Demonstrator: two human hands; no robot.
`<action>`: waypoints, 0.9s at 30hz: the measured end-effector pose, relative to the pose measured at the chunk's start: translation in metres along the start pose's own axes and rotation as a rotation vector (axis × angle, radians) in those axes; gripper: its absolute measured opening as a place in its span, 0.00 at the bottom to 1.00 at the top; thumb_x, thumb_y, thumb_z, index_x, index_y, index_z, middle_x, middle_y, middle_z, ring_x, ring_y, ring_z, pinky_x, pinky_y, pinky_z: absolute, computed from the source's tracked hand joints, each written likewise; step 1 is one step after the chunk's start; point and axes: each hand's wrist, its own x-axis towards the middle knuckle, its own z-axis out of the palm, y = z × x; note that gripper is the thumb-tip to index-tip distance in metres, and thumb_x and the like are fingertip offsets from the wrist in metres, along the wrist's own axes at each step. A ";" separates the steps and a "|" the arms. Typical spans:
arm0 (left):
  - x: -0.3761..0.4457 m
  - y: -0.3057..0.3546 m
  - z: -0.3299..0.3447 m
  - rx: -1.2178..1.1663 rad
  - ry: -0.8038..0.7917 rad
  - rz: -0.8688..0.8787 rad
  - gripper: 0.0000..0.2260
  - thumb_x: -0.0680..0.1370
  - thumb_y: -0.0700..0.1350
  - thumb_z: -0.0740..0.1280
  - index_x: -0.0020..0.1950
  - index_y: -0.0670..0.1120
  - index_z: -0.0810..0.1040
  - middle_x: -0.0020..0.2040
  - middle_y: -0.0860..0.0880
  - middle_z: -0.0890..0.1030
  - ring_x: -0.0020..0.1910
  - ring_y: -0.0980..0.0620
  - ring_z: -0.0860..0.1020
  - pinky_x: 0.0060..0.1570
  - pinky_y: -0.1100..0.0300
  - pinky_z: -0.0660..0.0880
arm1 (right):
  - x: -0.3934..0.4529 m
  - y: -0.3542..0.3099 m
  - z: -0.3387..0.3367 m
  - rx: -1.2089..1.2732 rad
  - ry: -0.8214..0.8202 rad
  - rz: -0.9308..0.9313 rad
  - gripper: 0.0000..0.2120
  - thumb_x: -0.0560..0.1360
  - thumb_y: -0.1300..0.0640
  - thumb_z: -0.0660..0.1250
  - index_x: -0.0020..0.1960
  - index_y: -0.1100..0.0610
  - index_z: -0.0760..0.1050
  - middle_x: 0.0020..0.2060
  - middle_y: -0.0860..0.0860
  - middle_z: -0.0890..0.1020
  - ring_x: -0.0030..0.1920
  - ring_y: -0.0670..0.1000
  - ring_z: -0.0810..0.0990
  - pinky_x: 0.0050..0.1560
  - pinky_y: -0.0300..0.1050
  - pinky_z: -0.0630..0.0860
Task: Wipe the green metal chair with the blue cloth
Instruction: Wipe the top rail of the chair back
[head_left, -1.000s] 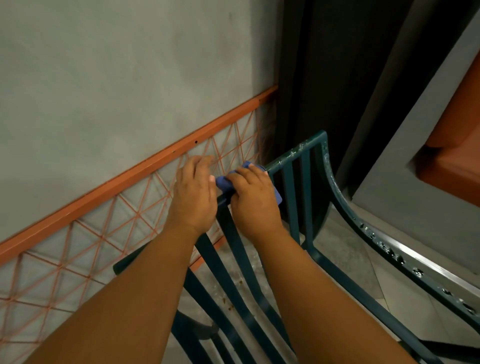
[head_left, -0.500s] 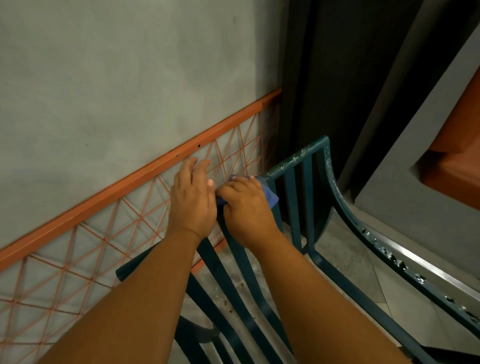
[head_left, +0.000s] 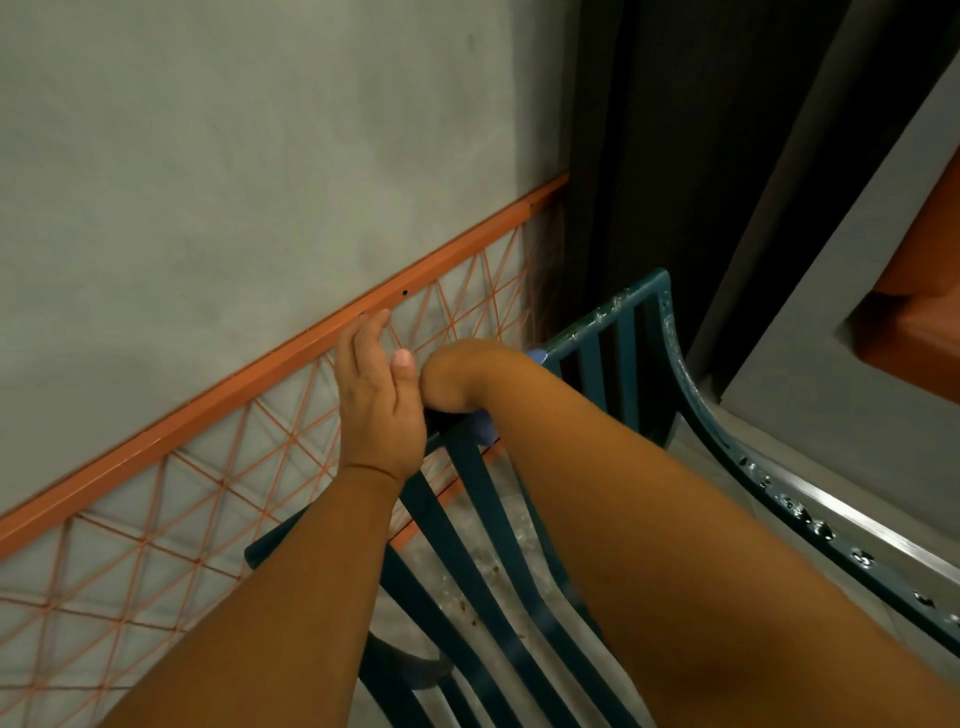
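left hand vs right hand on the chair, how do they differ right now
The left hand shows its back with fingers fairly straight, resting at the chair's top rail; the right hand is bent down over the rail, fingers hidden. The left hand holds no cloth; bits of the blue cloth peek out beside the right hand. Both meet at the same stretch of rail, in front of the orange lattice.

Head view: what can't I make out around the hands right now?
- Right hand: fingers hidden, curled over the chair rail behind the wrist.
- Blue cloth: only scraps show beside that wrist.
- Green metal chair: seat cut off by the bottom edge and covered by both forearms.
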 end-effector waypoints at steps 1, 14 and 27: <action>0.000 0.000 0.000 -0.028 0.018 -0.003 0.20 0.81 0.47 0.51 0.72 0.42 0.63 0.68 0.43 0.65 0.67 0.49 0.66 0.68 0.58 0.63 | 0.000 0.004 -0.001 -0.012 -0.028 -0.024 0.11 0.74 0.60 0.66 0.55 0.60 0.77 0.40 0.49 0.76 0.46 0.55 0.73 0.48 0.48 0.70; 0.001 -0.002 0.001 0.002 0.001 0.083 0.22 0.81 0.50 0.50 0.70 0.39 0.65 0.67 0.40 0.66 0.65 0.47 0.68 0.66 0.67 0.61 | -0.015 0.041 0.080 0.025 0.758 -0.496 0.16 0.72 0.53 0.56 0.54 0.51 0.78 0.46 0.49 0.80 0.49 0.53 0.75 0.55 0.53 0.66; 0.000 0.003 0.004 0.066 -0.112 0.092 0.23 0.80 0.51 0.50 0.70 0.39 0.65 0.68 0.38 0.65 0.66 0.43 0.67 0.66 0.55 0.65 | -0.020 0.071 0.098 0.225 0.942 -0.429 0.20 0.72 0.57 0.57 0.61 0.54 0.77 0.58 0.49 0.79 0.64 0.52 0.70 0.73 0.51 0.52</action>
